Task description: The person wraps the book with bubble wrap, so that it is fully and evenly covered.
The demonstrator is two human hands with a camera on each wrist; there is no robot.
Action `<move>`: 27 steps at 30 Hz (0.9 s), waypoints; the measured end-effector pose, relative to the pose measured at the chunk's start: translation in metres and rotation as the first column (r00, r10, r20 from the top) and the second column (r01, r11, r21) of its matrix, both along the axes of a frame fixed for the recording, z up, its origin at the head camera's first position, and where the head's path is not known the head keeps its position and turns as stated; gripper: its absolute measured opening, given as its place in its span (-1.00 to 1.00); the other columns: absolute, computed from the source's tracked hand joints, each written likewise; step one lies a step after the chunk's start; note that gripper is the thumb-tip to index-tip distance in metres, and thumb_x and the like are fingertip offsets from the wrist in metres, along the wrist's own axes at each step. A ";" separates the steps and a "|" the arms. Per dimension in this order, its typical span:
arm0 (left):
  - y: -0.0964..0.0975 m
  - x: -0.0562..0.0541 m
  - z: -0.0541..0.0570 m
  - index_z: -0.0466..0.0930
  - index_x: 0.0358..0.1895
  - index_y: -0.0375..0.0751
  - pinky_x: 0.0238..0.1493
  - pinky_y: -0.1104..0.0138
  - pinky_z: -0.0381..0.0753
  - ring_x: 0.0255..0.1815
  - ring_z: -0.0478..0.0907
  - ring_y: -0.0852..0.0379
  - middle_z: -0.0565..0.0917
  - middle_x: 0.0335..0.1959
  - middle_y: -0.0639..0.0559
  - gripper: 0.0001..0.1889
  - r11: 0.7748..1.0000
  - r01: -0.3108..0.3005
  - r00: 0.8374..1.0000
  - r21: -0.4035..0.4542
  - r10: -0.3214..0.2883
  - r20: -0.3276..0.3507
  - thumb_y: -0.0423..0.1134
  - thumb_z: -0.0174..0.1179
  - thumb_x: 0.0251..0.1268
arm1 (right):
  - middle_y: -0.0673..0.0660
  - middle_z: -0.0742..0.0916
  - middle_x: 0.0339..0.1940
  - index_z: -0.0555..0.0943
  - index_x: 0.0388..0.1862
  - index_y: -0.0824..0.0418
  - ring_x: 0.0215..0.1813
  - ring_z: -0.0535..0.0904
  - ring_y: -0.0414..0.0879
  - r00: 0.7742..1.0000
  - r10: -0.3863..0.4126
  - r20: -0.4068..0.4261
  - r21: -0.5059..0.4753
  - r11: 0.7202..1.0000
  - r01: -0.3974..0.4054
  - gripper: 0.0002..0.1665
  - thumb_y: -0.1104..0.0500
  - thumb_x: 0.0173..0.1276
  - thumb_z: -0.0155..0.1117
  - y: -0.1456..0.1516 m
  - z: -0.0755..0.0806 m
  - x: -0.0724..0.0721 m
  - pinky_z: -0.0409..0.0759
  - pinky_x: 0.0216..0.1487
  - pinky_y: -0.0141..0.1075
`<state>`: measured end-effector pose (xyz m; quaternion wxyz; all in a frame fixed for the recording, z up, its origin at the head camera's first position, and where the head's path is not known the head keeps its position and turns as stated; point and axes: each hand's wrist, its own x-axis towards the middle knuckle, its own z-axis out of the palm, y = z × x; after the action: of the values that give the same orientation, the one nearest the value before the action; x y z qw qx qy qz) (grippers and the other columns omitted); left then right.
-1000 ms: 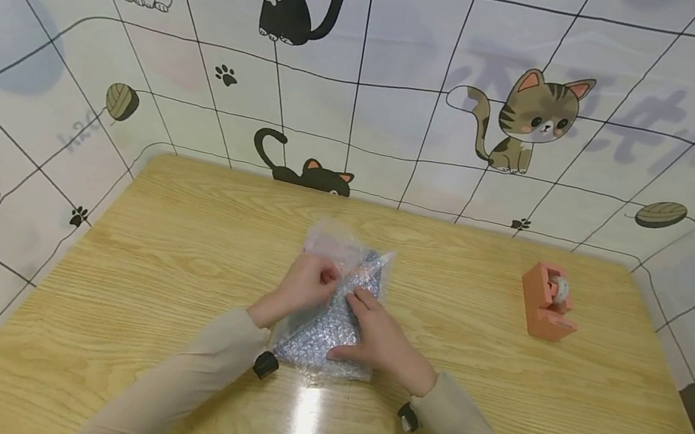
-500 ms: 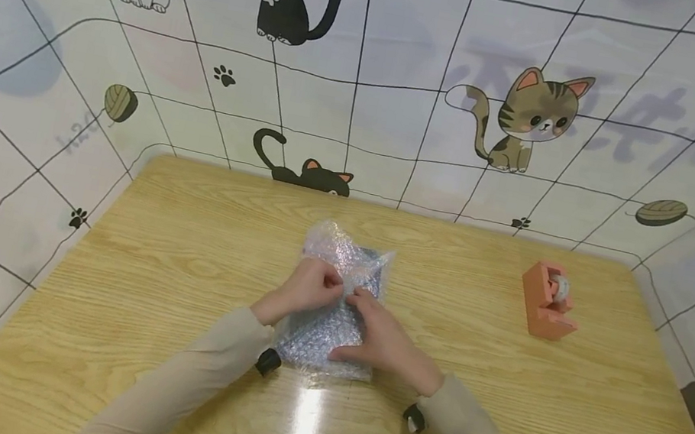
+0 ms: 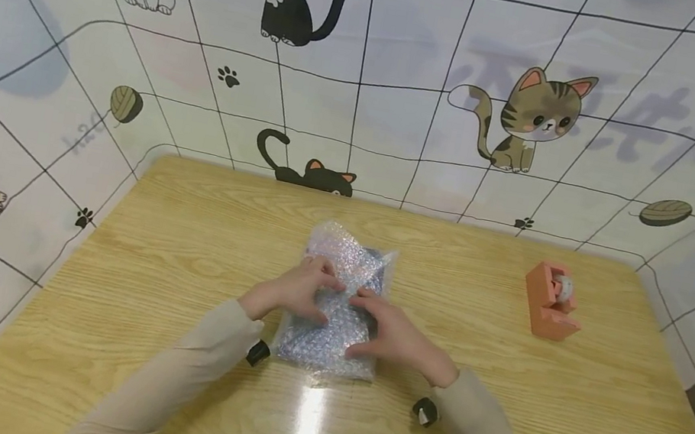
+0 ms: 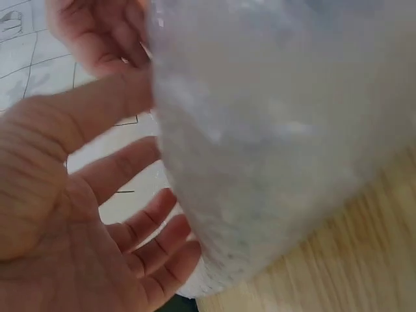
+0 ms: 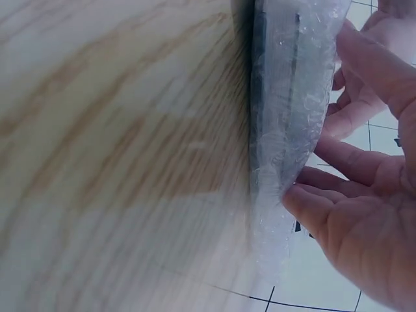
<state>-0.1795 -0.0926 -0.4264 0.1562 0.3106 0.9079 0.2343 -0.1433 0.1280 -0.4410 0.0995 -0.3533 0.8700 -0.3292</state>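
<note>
A flat rectangular item wrapped in clear bubble wrap (image 3: 322, 340) lies on the table, bluish through the plastic. From the right wrist view, its layered edge (image 5: 279, 97) looks like that of a book. My left hand (image 3: 300, 290) is over its left half, with fingers and thumb spread and the fingertips touching the plastic. Across from it, my right hand (image 3: 399, 339) rests on the right half with loosely bent fingers. In the left wrist view, the left fingers (image 4: 123, 169) touch the wrap without closing round it. A loose flap of bubble wrap (image 3: 339, 243) sticks out at the far end.
An orange tape dispenser (image 3: 551, 307) with a roll of clear tape stands at the right of the wooden table (image 3: 190, 236). Behind the table and at its sides hangs a white sheet (image 3: 400, 118) printed with cats and grid lines.
The left hand was pinching at the middle of the wrap; now its fingers are spread apart. The far-left flap of bubble wrap has shifted slightly. The right hand has moved a little to the right.
</note>
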 end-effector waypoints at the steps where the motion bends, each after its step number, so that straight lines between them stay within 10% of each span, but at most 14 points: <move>1: -0.001 0.001 -0.001 0.54 0.15 -0.22 0.05 0.14 0.38 0.03 0.27 -0.05 0.38 0.03 -0.13 -0.30 1.000 0.010 1.000 0.001 -0.010 0.000 -0.17 0.51 -0.22 | 0.45 0.40 0.27 0.36 0.21 0.47 0.31 0.28 0.31 1.000 -0.014 -0.010 -0.006 1.000 0.014 -0.04 0.06 -0.11 0.56 0.000 0.000 0.000 0.22 0.31 0.09; 10: -0.003 0.005 -0.003 0.48 0.20 -0.20 0.11 0.07 0.38 0.15 0.22 -0.13 0.29 0.20 -0.21 -0.13 0.999 0.034 0.999 0.012 -0.033 -0.014 0.00 0.57 -0.36 | 0.49 0.22 0.37 0.23 0.33 0.51 0.39 0.08 0.39 0.990 -0.090 -0.105 0.034 0.995 0.094 0.21 0.01 -0.24 0.62 0.001 0.000 -0.006 0.15 0.31 0.14; 27: -0.004 0.002 -0.009 0.22 0.37 -0.24 0.23 -0.01 0.27 0.27 0.16 -0.18 0.22 0.30 -0.26 0.13 0.997 0.067 0.989 -0.048 -0.073 -0.128 0.14 0.54 -0.41 | 0.41 0.13 0.45 0.10 0.39 0.50 0.44 -0.03 0.33 0.998 -0.041 0.045 0.190 0.981 0.032 0.22 -0.09 -0.04 0.52 0.002 0.007 -0.013 0.08 0.37 0.07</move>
<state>-0.1773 -0.0963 -0.4351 0.1118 0.3533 0.9095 0.1883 -0.1560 0.1301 -0.4337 0.1477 -0.3181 0.9010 -0.2555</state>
